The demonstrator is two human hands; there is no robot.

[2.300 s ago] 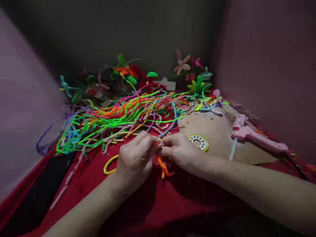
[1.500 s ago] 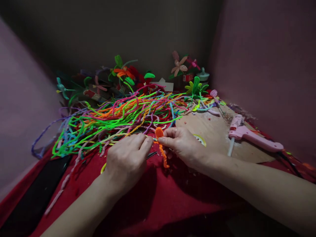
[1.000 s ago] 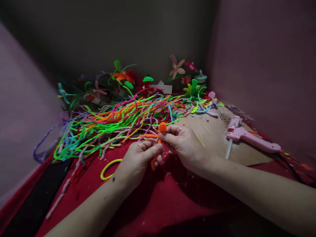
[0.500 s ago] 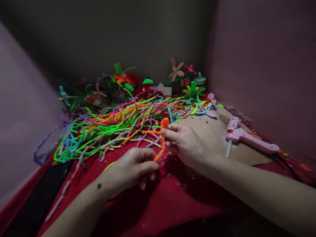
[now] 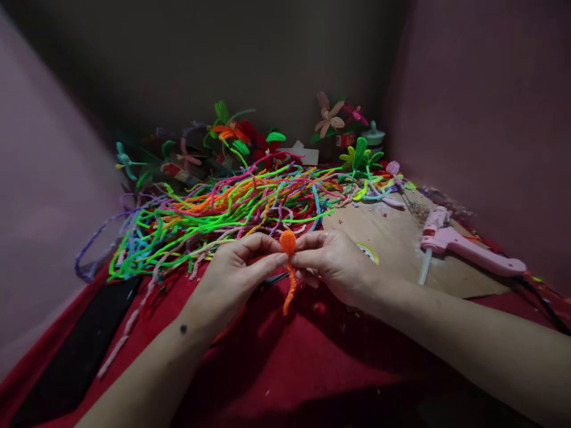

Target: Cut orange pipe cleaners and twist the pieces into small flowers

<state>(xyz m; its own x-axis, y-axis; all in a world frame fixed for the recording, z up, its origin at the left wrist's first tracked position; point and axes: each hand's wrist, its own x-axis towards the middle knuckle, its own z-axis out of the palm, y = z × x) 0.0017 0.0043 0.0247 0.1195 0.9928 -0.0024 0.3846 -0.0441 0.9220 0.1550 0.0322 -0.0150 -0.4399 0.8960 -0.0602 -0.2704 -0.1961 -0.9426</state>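
Observation:
Both hands meet over the red cloth [image 5: 312, 362] and pinch one orange pipe cleaner [image 5: 288, 261]. Its top is folded into a small rounded loop and its twisted tail hangs down toward the cloth. My left hand [image 5: 234, 276] grips it from the left with thumb and forefinger closed. From the right, my right hand [image 5: 334, 264] pinches the same spot just under the loop. Just beyond the hands lies a big tangled heap of coloured pipe cleaners [image 5: 223, 208].
A pink glue gun [image 5: 464, 246] lies on a brown board [image 5: 392, 238] at the right. A yellow-rimmed round thing [image 5: 369, 252] peeks out behind my right hand. Finished pipe-cleaner flowers [image 5: 330, 116] stand along the back wall. A black flat object [image 5: 75, 356] lies at the left.
My left hand came up from the tail end and now pinches beside the right hand under the loop. The side strand is folded in and the tail hangs straight down.

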